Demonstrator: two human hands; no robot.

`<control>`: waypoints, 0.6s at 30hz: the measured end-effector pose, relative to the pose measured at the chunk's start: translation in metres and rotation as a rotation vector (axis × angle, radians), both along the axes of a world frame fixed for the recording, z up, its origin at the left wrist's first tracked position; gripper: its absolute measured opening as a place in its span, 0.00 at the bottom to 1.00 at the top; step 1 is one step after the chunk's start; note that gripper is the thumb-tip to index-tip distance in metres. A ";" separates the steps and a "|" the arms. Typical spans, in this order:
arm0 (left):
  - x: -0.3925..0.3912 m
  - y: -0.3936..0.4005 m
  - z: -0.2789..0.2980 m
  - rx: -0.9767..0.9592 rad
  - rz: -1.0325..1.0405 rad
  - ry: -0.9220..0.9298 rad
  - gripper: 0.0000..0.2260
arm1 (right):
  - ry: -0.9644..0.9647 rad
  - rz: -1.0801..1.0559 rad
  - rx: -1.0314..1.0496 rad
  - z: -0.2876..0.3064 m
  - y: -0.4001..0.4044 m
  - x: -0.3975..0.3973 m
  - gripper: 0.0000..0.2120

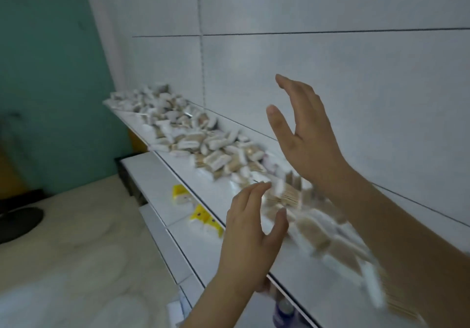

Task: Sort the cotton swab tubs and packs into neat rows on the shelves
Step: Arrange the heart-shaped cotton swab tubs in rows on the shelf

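Both my hands are up over the top shelf, holding nothing. My left hand is near the shelf's front edge, fingers straight and loosely spread, thumb out. My right hand is higher and farther in, close to the white back panel, fingers extended and palm facing left. The swab packs lie in a loose jumbled heap running along the shelf from the far left toward me. The nearest packs, below my right forearm, are blurred, so I can't tell their layout. Two yellow packs sit on the lower shelf, near its front.
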State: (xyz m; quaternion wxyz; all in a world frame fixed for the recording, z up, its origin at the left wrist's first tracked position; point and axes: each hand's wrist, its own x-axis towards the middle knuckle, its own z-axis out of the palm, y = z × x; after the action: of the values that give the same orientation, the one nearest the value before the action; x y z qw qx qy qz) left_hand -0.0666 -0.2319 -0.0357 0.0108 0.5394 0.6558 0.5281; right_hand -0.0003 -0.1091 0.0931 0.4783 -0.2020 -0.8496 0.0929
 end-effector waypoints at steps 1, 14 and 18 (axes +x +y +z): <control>-0.015 0.000 0.000 -0.001 0.020 -0.004 0.22 | 0.000 0.019 -0.002 0.001 0.005 -0.018 0.28; -0.212 0.069 -0.002 -0.062 0.187 0.016 0.23 | 0.056 0.162 -0.007 0.009 0.102 -0.227 0.28; -0.284 0.107 0.003 -0.098 0.212 0.009 0.20 | 0.035 0.171 -0.046 0.009 0.143 -0.297 0.27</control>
State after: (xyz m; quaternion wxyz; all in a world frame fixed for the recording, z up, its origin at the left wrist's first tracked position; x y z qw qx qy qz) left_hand -0.3508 -0.1250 -0.0324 -0.0217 0.4681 0.7343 0.4911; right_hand -0.2970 0.0335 0.1022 0.4789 -0.1381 -0.8527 0.1563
